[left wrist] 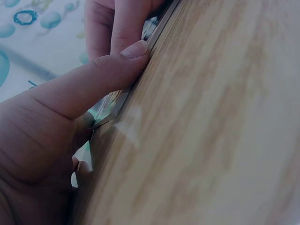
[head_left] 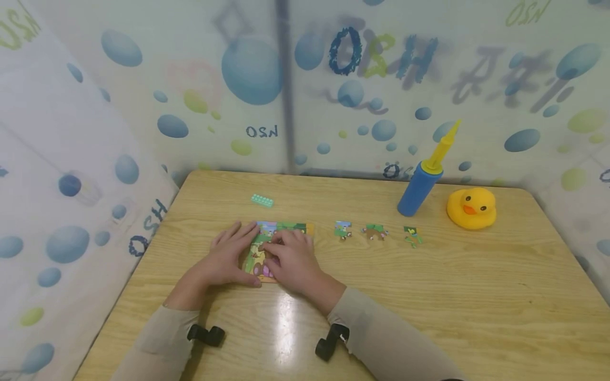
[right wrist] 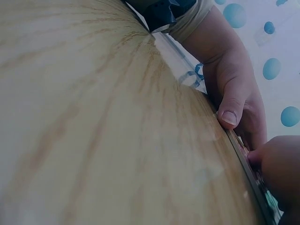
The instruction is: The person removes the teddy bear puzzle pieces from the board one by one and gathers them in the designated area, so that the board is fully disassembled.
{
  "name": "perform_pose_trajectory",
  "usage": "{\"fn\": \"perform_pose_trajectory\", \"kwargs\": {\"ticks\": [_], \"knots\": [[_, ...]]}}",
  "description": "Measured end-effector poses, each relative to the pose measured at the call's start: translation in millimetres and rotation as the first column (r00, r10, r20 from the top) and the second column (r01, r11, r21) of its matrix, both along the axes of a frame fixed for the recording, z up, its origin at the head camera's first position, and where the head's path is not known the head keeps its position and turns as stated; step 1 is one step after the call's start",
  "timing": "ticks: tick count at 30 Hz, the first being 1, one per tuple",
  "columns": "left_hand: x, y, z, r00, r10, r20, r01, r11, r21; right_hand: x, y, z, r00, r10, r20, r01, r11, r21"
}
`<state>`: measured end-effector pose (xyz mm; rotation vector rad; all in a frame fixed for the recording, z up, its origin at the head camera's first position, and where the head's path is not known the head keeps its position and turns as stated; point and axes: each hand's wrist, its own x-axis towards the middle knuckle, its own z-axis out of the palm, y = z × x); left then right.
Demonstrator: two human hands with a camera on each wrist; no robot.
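Observation:
A colourful jigsaw puzzle in a flat tray (head_left: 252, 267) lies on the table in front of me, with a cartoon picture in green, yellow and brown. Along its left side rests my left hand (head_left: 226, 259), fingers stretched toward the far corner. Its thumb (left wrist: 126, 58) lies straight against the near edge in the left wrist view. Over the tray's right half, my right hand (head_left: 295, 259) bends its fingers, index and thumb tips down at the picture. I cannot tell whether a piece is between them. The palm hides part of the puzzle.
Three loose puzzle pieces lie in a row to the right: a blue-green one (head_left: 342, 230), a brown one (head_left: 375, 232) and a green one (head_left: 412, 236). A mint toy brick (head_left: 262, 200) sits behind the tray. A blue-yellow hand pump (head_left: 420, 188) and a yellow rubber duck (head_left: 472, 209) stand back right.

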<state>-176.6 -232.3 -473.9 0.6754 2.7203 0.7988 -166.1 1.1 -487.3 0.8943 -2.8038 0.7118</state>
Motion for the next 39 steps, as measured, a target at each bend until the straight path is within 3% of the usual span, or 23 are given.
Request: {"fn": "perform_pose_trajectory", "kwargs": {"ticks": [16,21,28,35,39], "knots": [[-0.4,-0.9,-6.0,0.998,-0.013,-0.058,0.016,0.999,0.051,-3.2,-0.8,-0.5,0.997,-0.062,0.048,0.063,0.998,-0.019],[-2.5,-2.3,-10.9,0.999,-0.006,-0.05,0.008,0.999,0.045,-4.4,-0.5,-2.5,0.996,-0.075,0.046,0.079,0.994,-0.077],[-4.0,-2.5,-8.9,1.0,0.001,-0.016,-0.001,1.0,0.023,-4.1,3.7,-3.6,0.997,-0.073,-0.02,0.068,0.983,-0.17],[-0.6,-0.9,-4.2,1.0,0.007,-0.012,-0.006,1.0,0.026,2.4,14.7,-6.0,0.982,-0.102,-0.162,0.062,0.97,-0.234],[-0.4,-0.4,-2.5,1.0,0.014,0.005,-0.014,1.0,0.007,4.2,30.0,-8.0,0.982,-0.105,-0.157,0.063,0.966,-0.252]]}}
